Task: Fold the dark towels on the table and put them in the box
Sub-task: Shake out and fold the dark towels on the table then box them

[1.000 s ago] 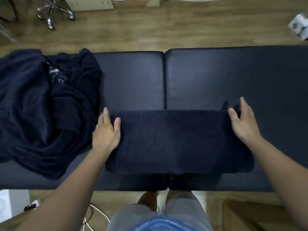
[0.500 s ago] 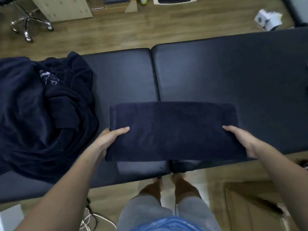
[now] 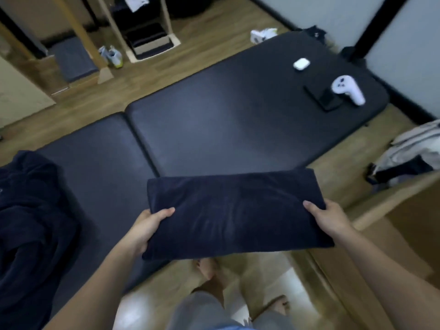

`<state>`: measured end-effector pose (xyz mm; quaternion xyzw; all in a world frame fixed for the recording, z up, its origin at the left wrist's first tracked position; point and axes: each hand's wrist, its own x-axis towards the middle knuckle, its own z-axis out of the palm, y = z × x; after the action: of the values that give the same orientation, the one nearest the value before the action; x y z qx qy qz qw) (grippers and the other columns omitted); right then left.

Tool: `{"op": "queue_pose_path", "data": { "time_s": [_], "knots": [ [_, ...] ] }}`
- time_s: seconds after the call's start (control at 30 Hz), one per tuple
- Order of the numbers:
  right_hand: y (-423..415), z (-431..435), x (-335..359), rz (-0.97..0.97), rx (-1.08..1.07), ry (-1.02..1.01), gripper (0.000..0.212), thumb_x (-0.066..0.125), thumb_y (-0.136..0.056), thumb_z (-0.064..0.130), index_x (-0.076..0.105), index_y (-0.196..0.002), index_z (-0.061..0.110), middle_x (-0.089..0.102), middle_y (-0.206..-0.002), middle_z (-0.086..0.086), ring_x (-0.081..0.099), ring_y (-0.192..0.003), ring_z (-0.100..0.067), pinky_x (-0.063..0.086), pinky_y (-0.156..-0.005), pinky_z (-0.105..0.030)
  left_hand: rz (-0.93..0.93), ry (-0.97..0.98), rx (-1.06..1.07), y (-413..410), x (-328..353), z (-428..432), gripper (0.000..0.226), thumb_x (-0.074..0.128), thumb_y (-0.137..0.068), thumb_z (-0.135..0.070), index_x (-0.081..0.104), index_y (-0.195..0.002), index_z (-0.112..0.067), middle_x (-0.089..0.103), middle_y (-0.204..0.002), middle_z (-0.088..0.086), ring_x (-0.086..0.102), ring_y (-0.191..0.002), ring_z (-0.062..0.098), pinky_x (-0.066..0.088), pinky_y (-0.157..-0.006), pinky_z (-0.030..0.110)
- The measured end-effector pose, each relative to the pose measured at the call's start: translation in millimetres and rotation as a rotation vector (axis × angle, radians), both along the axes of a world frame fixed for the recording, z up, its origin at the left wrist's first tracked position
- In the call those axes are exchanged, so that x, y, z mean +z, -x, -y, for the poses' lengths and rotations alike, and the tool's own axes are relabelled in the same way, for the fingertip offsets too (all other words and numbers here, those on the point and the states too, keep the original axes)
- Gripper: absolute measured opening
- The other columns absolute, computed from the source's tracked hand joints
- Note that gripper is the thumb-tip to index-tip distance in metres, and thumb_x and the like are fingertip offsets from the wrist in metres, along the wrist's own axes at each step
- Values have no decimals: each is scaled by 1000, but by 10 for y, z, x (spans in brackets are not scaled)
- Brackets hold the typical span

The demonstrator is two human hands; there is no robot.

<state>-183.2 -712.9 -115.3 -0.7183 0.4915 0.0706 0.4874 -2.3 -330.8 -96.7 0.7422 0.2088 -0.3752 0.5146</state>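
A folded dark towel (image 3: 234,210) hangs in the air past the near edge of the black padded table (image 3: 214,122). My left hand (image 3: 147,228) grips its left end, thumb on top. My right hand (image 3: 329,217) grips its right end the same way. A heap of unfolded dark towels (image 3: 31,222) lies on the table's left part. The cardboard box (image 3: 404,225) stands on the floor at the right, its open flaps showing; its inside is mostly out of view.
A white controller (image 3: 347,89), a dark phone (image 3: 326,98) and a small white case (image 3: 301,63) lie at the table's far right end. Light clothing (image 3: 414,151) is piled on the floor beyond the box. My bare feet are below the towel.
Both hands went from lying flat on the folded towel to gripping its ends and lifted it off the table towards me. The view has swung to the right, showing the box.
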Motion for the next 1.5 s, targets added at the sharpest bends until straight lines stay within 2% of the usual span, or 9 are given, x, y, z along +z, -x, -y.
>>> {"op": "queue_pose_path", "data": {
  "time_s": [0.13, 0.27, 0.43, 0.6, 0.77, 0.93, 1.1, 1.3, 1.5],
  "knots": [
    [1216, 337, 19, -86, -163, 20, 29, 55, -97, 46, 61, -114, 24, 68, -109, -2, 63, -97, -29, 51, -84, -43, 29, -1, -222, 503, 37, 845, 25, 74, -86, -25, 69, -105, -9, 77, -92, 11, 73, -87, 30, 56, -76, 36],
    [2532, 522, 59, -73, -391, -6, 33, 55, -99, 40, 62, -121, 16, 65, -100, 1, 60, -82, -15, 45, -64, -31, 44, 23, -517, 1191, 40, 1764, 27, 74, -86, -27, 67, -110, -15, 74, -101, 6, 72, -90, 26, 55, -76, 36],
    [3817, 513, 80, -91, -644, -13, 28, 53, -100, 36, 62, -119, 17, 68, -106, -2, 64, -93, -26, 52, -83, -43, 43, 44, -754, 2082, 62, 2695, 22, 75, -85, -24, 67, -105, -18, 74, -101, 7, 72, -89, 26, 56, -78, 37],
    [4582, 532, 147, -94, -774, -97, 29, 56, -96, 25, 58, -125, 19, 68, -108, -2, 65, -91, -24, 49, -70, -36, 46, -3, -919, 2691, 142, 3332, 26, 69, -85, -25, 63, -110, -18, 72, -101, 8, 69, -91, 27, 53, -77, 36],
    [4893, 498, 109, -137, -844, 55, 40, 60, -92, 17, 58, -132, 18, 70, -111, -3, 65, -98, -26, 56, -86, -45, 138, -12, -1020, 2967, 183, 3801, 19, 72, -86, -30, 66, -102, -20, 72, -98, 5, 68, -89, 24, 52, -73, 34],
    [4937, 680, 68, -117, -931, 101, 43, 60, -95, 11, 52, -138, 12, 66, -123, -10, 63, -109, -32, 51, -89, -39, 181, -16, -1131, 3107, 98, 4433, 22, 72, -88, -36, 66, -104, -22, 71, -101, 3, 67, -92, 25, 54, -87, 43],
    [4848, 1143, -15, -116, -957, 82, 50, 59, -97, 11, 47, -145, 12, 64, -129, -6, 61, -116, -29, 49, -96, -37, 168, 6, -1216, 3197, -95, 5166, 18, 68, -91, -29, 62, -107, -24, 69, -105, 2, 65, -94, 22, 52, -87, 40],
    [4686, 2004, -158, -173, -895, 136, 47, 55, -99, 16, 44, -145, 16, 66, -123, -8, 62, -110, -32, 47, -82, -33, 210, 18, -1239, 3209, -393, 6056, 11, 67, -92, -27, 59, -99, -31, 66, -97, -6, 64, -96, 24, 51, -91, 41],
    [4653, 2823, -276, -130, -904, 235, 46, 53, -101, 17, 44, -146, 14, 64, -128, -9, 61, -112, -32, 47, -85, -35, 186, 72, -1198, 3293, -561, 6883, 29, 67, -93, -26, 56, -120, -27, 65, -108, -5, 62, -101, 20, 49, -90, 39]
  ]
}}
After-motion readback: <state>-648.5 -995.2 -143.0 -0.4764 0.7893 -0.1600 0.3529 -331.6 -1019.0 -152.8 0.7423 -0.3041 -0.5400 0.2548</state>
